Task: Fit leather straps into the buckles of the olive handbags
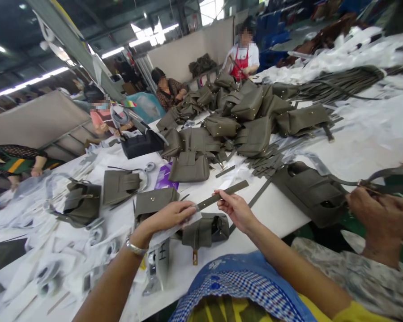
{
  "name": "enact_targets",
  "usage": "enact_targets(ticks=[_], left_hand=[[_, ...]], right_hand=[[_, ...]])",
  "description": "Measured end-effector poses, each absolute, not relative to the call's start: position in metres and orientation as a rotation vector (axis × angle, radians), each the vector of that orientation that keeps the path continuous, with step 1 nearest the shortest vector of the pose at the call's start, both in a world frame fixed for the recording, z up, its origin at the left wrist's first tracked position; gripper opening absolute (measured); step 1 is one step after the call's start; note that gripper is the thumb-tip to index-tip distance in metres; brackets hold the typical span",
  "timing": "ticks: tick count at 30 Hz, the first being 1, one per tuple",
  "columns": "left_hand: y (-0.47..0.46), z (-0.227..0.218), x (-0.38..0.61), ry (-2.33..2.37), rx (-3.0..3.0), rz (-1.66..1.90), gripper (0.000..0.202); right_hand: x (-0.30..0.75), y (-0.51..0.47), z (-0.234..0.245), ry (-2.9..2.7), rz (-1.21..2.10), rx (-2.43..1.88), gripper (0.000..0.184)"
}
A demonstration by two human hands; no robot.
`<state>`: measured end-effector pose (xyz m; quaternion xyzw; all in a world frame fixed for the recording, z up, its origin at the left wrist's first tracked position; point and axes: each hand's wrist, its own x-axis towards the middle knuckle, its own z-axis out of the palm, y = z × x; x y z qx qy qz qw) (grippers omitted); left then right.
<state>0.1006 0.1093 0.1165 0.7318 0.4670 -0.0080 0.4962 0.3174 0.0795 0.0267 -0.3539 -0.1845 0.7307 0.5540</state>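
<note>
My left hand (169, 217) is closed on a thin sheet of white wrapping (161, 239) and on the near end of an olive-grey leather strap (223, 194). My right hand (235, 208) pinches the same strap a little further along; its far end points up and right over the white table (282, 210). Right below my hands lies a small olive-grey handbag (204, 230) with a brass-tipped tab hanging toward me.
Several olive-grey bags lie across the table, heaped at the far middle (242, 112), with loose straps (265, 163) beside them. A dark bag (143, 143) stands further back. A co-worker's hands (379, 214) at right hold a strap by another bag (309, 192). Other people sit at left and far back.
</note>
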Motion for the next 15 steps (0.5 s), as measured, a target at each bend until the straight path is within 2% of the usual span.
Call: enact_targets(ticks=[4,10,15], left_hand=[[0.12,0.098,0.127,1.089,1.913,-0.02,0.041],[0.128,0.092,0.121,1.066,2.17,-0.155,0.039],[0.117,0.095,0.109,1.226,2.338,-0.284,0.046]], right_hand=[[0.312,0.078,0.027,-0.467,1.797,-0.862,0.026],[0.335,0.067,0.016,-0.51,1.538,-0.979,0.026],[0.315,0.04,0.012,-0.458,1.522,-1.042,0.03]])
